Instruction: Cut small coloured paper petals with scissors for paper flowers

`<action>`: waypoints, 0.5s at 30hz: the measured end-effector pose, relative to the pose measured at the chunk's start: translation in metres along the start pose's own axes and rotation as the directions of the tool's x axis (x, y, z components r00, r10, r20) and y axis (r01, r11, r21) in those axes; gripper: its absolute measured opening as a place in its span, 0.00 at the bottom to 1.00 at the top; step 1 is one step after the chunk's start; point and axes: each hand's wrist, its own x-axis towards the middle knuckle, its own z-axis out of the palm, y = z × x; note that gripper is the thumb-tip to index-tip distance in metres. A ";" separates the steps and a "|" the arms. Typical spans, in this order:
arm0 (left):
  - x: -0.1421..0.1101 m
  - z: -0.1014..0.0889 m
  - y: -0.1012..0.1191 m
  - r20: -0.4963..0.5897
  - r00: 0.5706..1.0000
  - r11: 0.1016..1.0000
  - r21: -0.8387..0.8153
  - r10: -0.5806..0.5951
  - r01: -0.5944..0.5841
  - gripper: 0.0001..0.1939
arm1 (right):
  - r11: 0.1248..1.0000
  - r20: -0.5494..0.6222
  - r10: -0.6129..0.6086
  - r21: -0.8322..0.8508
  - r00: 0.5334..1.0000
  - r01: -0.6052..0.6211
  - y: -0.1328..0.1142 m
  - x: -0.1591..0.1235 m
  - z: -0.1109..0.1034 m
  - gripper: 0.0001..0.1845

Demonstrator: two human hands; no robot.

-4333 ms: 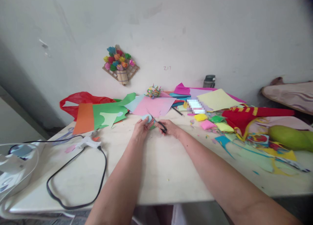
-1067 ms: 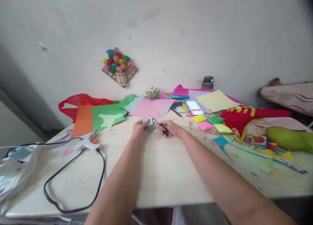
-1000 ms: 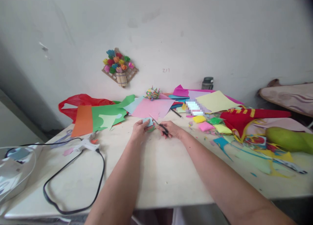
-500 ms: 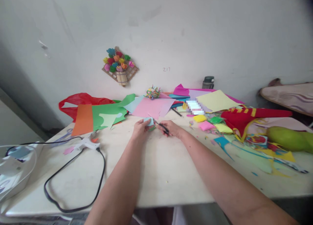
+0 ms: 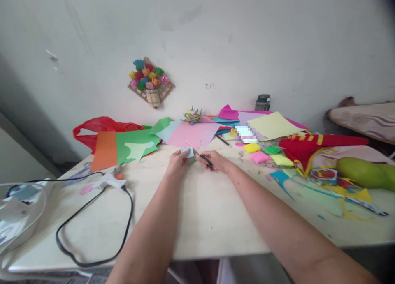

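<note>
My left hand point(image 5: 177, 161) is closed round a small light-blue paper piece point(image 5: 187, 153) with a bit of green under it, held just above the pale table point(image 5: 197, 210). My right hand point(image 5: 216, 160) grips black-handled scissors point(image 5: 200, 155), whose blades point up-left into the paper piece. Both hands meet at the far middle of the table, in front of a pink sheet point(image 5: 194, 135).
A white glue gun point(image 5: 109, 179) with a looping black cord point(image 5: 92, 222) lies left. Orange and green sheets point(image 5: 123, 146) and a red bag point(image 5: 98, 125) sit behind it. Paper scraps, red fabric point(image 5: 308, 146) and a green gourd point(image 5: 364, 173) crowd the right. A white appliance point(image 5: 15, 214) stands far left.
The paper piece has turned slightly in my left hand and the scissors have shifted a little along it. Both hands stay at the same spot.
</note>
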 end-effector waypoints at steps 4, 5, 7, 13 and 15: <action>0.000 0.000 0.000 -0.005 1.000 1.000 0.010 -0.006 0.006 0.06 | 1.000 0.009 -0.013 0.012 1.000 0.013 0.004 0.003 -0.001 0.19; 0.001 0.000 0.000 -0.006 1.000 1.000 0.011 -0.006 0.007 0.06 | 1.000 0.009 -0.011 0.014 1.000 0.011 0.005 0.004 -0.001 0.19; 0.001 -0.001 0.000 -0.002 1.000 1.000 0.007 -0.004 0.004 0.06 | 1.000 0.008 -0.008 0.016 1.000 0.008 0.006 0.004 -0.001 0.19; 0.000 0.000 0.001 0.005 1.000 1.000 -0.011 -0.006 0.006 0.06 | 1.000 0.019 -0.003 0.022 1.000 0.003 0.011 0.008 -0.002 0.18; -0.001 0.000 0.002 -0.001 1.000 1.000 -0.016 -0.006 0.006 0.05 | 1.000 0.020 -0.001 0.021 1.000 0.000 0.013 0.010 -0.003 0.18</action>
